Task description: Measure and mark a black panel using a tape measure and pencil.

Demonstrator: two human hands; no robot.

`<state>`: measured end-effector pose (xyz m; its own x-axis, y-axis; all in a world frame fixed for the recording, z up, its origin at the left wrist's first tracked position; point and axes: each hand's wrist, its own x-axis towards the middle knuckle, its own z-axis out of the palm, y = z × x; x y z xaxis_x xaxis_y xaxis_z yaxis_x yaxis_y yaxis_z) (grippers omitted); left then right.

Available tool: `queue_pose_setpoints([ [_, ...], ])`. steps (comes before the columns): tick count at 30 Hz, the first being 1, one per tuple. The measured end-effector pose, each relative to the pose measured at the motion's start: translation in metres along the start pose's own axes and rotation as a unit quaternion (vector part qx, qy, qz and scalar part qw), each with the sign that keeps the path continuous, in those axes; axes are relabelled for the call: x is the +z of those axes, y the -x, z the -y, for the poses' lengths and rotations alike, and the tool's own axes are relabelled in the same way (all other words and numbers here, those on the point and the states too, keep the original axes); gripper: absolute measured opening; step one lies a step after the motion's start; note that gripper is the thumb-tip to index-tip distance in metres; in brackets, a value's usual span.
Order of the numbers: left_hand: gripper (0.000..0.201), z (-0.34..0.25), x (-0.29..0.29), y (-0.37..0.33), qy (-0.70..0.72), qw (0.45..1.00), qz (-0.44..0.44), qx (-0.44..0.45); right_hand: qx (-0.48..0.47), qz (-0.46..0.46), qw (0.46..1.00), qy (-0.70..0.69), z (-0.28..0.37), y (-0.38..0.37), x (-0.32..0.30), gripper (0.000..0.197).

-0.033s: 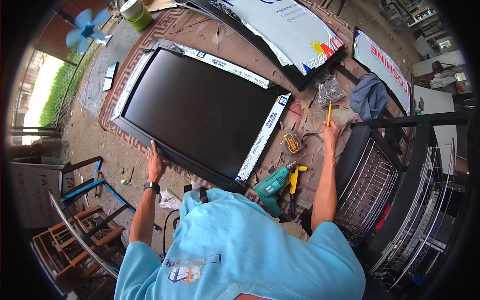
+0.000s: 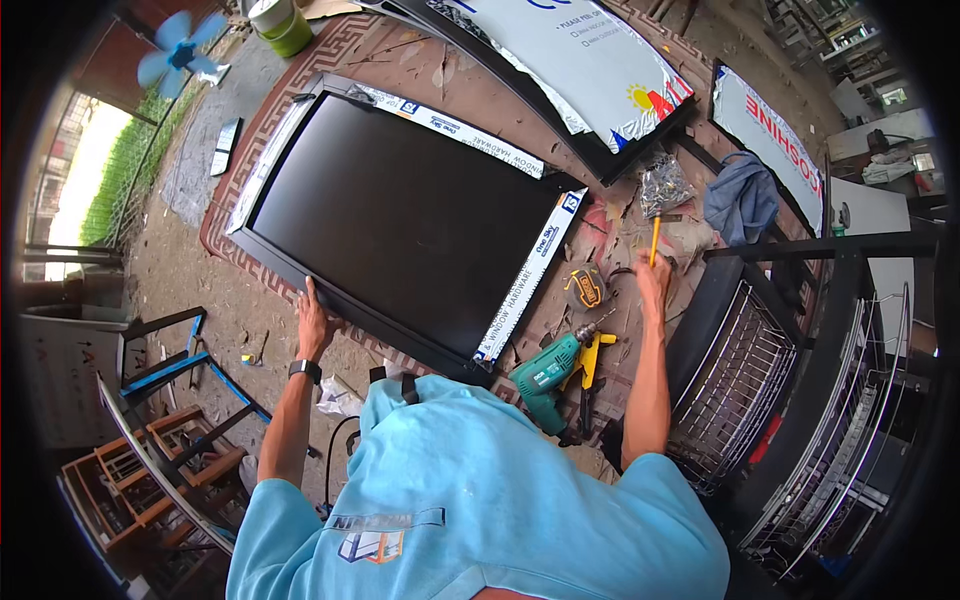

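Observation:
A framed black panel (image 2: 400,230) lies flat in front of me, its frame partly covered with printed white protective film (image 2: 528,280). My left hand (image 2: 314,325) rests on the near left edge of that frame, fingers stretched out. To the right of the panel, my right hand (image 2: 655,278) is closed around a yellow pencil (image 2: 656,238), which points away from me. Between that hand and the frame sit a black and yellow tape measure (image 2: 586,287), a green power drill (image 2: 548,372) and a yellow-and-black tool (image 2: 592,366) beside the drill.
Beyond my right hand lie a clear bag of small hardware (image 2: 664,186) and a blue cloth (image 2: 741,198). A film-covered board (image 2: 590,70) lies at the back. Black frames with wire racks (image 2: 735,385) stand at the right. Wooden and black frames (image 2: 165,440) stand at lower left; a blue fan (image 2: 180,55) is far left.
My right hand has drawn slightly nearer to me with the pencil, which now stands more upright in the picture. My left hand stays on the frame.

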<state>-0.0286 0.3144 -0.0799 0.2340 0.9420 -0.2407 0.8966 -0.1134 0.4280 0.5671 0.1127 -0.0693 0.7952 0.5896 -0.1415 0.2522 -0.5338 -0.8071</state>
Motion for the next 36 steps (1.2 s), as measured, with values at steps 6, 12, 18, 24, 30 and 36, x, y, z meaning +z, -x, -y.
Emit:
queue_pose_setpoints([
  [6, 0.117, -0.022, 0.009, -0.003, -0.043, 0.999, -0.009, -0.01, -0.003, 0.214, 0.928, 0.305, 0.106, 0.088, 0.018, 0.075],
  [12, 0.113, -0.015, 0.012, 0.007, -0.026, 0.998, -0.049, -0.001, -0.111, 0.196, 0.859, 0.46, 0.126, 0.112, 0.044, 0.09],
  [18, 0.11, -0.008, 0.009, 0.015, 0.034, 0.998, -0.058, -0.004, -0.073, 0.207, 0.875, 0.431, 0.104, 0.064, 0.053, 0.067],
  [24, 0.064, -0.046, -0.073, 0.013, 0.34, 0.929, 0.136, 0.048, 0.053, 0.324, 0.942, 0.068, 0.227, 0.148, 0.081, 0.039],
  [30, 0.065, -0.079, -0.068, 0.027, 0.697, 0.671, 0.25, 0.029, 0.17, 0.547, 0.757, -0.314, 0.298, 0.265, 0.209, 0.063],
  [36, 0.064, 0.021, -0.114, 0.034, 0.724, 0.639, 0.257, -0.03, 0.154, 0.664, 0.697, -0.221, 0.323, 0.3, 0.307, 0.058],
])
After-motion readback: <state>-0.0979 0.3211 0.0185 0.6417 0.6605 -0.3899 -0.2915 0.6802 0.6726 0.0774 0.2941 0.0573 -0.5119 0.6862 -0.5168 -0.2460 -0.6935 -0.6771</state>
